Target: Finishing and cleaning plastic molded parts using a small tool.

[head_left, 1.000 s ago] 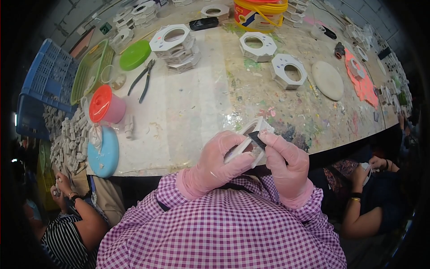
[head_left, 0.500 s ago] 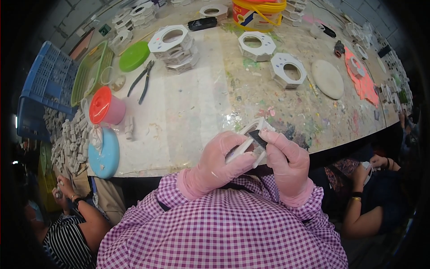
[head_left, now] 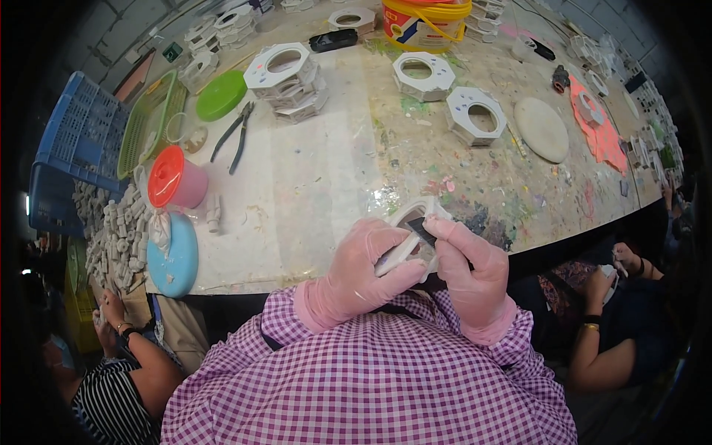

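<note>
Here, taking the paint-smeared worktable (head_left: 334, 185) as the landmark: off its left end stands a blue crate (head_left: 74, 141), with a heap of small white castings (head_left: 111, 237) below it. On the table's left part sit a green tray (head_left: 148, 119), a green lid (head_left: 221, 95), black pliers (head_left: 233, 137), a pink tub with a red lid (head_left: 174, 178) and a light blue disc (head_left: 174, 256) at the near edge. At the table's near edge, about midway along, the left hand (head_left: 363, 271), in a pink glove, is closed around a white octagonal frame (head_left: 415, 233), gripping it from the left side. The right hand (head_left: 467, 267), also gloved, pinches a small dark piece (head_left: 421, 230) against the frame's top. Farther back on the table lie more white octagonal frames (head_left: 475, 115), a yellow bucket (head_left: 426, 22) and a pale round disc (head_left: 541, 130).
</note>
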A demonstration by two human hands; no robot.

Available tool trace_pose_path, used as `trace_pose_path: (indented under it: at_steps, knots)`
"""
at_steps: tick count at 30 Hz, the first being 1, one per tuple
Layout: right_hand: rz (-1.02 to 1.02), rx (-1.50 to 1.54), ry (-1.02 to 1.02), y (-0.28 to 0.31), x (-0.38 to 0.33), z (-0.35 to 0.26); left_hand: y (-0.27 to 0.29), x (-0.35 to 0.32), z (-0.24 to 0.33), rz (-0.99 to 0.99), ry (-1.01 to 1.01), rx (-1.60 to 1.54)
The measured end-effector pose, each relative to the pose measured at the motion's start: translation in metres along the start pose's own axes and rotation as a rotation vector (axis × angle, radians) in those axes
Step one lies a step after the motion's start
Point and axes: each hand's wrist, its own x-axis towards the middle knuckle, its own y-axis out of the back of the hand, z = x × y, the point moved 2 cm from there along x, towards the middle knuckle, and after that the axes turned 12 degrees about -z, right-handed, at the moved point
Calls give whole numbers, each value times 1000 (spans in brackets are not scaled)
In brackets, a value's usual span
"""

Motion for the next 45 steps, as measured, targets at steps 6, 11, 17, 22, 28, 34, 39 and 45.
trace_pose_path:
  at_steps: [6,11,17,22,28,34,39,45]
  knots:
    - [-26,-102,25,-1,1,0,-4,-1,-3,71,-111,137]
    - [-35,-164,57,-2,-1,-2,-2,-2,-1,84,-84,137]
    - [3,115,-129,2,-5,2,-2,-6,1,-38,161,-177]
    - [-6,27,-75,5,-7,1,-2,-5,2,-3,62,-191]
    - [7,-15,-52,5,-9,2,-4,-10,-3,6,238,-387]
    - [-6,-55,-13,2,-6,0,-6,-8,-4,-43,194,-366]
    - [-9,-2,-33,0,-6,-2,-8,-5,-1,-53,128,-237]
    - [35,120,-132,6,-8,0,-6,-6,2,-15,182,-309]
